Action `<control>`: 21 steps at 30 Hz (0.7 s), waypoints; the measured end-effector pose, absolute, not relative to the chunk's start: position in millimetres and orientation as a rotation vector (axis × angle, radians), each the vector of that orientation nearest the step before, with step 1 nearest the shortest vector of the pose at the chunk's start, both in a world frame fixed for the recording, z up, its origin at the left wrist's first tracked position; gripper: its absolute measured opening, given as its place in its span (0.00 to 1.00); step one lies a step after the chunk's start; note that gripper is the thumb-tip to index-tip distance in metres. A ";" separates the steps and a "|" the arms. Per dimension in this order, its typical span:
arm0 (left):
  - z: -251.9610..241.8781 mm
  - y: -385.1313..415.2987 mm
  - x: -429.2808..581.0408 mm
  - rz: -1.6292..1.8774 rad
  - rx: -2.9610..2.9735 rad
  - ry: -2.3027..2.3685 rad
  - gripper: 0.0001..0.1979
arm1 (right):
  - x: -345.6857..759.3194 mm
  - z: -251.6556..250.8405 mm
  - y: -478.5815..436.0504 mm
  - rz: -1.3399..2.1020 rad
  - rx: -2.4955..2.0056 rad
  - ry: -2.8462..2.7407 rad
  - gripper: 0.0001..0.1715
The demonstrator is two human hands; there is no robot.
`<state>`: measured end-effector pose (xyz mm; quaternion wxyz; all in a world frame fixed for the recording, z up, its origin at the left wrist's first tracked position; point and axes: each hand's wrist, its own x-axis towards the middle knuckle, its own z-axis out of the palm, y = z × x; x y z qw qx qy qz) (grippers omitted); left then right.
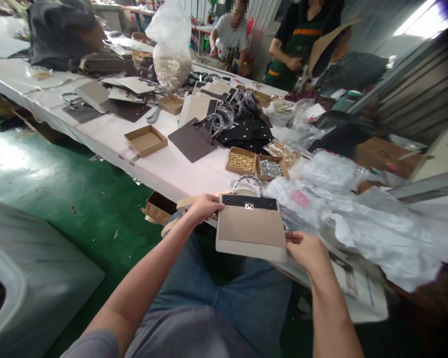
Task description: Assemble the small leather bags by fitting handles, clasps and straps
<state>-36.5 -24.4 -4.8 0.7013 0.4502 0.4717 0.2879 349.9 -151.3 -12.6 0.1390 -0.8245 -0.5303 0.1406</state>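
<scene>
A beige handbag panel [250, 226] with a dark top band, a silver clasp [249, 206] and a wrapped handle [247, 181] is held over my lap at the table's edge. My left hand [204, 207] pinches its upper left side, and a cream strap [184, 203] hangs by that wrist. At the lower right side, the fingers of my right hand [306, 251] close on the panel's edge. Just beyond it stand a small box of gold-coloured metal pieces [241, 161] and a box of silver ones [271, 168].
On the white-covered table [108, 144] lie an open cardboard box [146, 141], a dark brown panel [192, 140] and black studded pieces [244, 133]. Clear plastic bags [373, 223] heap at right. Two people stand across the table. A grey bin [41, 258] is at lower left.
</scene>
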 end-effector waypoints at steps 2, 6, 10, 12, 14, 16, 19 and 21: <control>-4.8 -26.1 -35.6 0.662 0.989 1.071 0.08 | 353.6 -13.1 -154.0 0.573 -2.363 -1.504 0.19; -6.1 -29.7 -35.0 0.688 0.968 1.075 0.09 | 361.6 -0.2 -161.5 0.526 -2.393 -1.548 0.20; -10.1 -30.6 -32.0 0.732 0.971 1.080 0.07 | 351.2 32.5 -157.4 0.202 -2.349 -1.564 0.22; -10.5 -31.4 -29.5 0.745 0.976 1.077 0.07 | 328.0 50.8 -149.2 0.193 -2.139 -1.627 0.23; -8.7 -33.0 -27.3 0.753 0.972 1.064 0.07 | 294.8 64.8 -137.4 0.288 -1.922 -1.685 0.22; -5.4 -35.2 -26.1 0.765 0.963 1.040 0.06 | 259.0 71.4 -122.8 0.448 -1.784 -1.715 0.20; -1.0 -38.1 -26.3 0.779 0.949 1.007 0.03 | 216.3 67.4 -98.7 0.626 -1.627 -1.745 0.25; 0.0 -38.9 -27.2 0.772 0.932 0.991 0.03 | 199.8 58.9 -82.7 0.657 -1.554 -1.794 0.18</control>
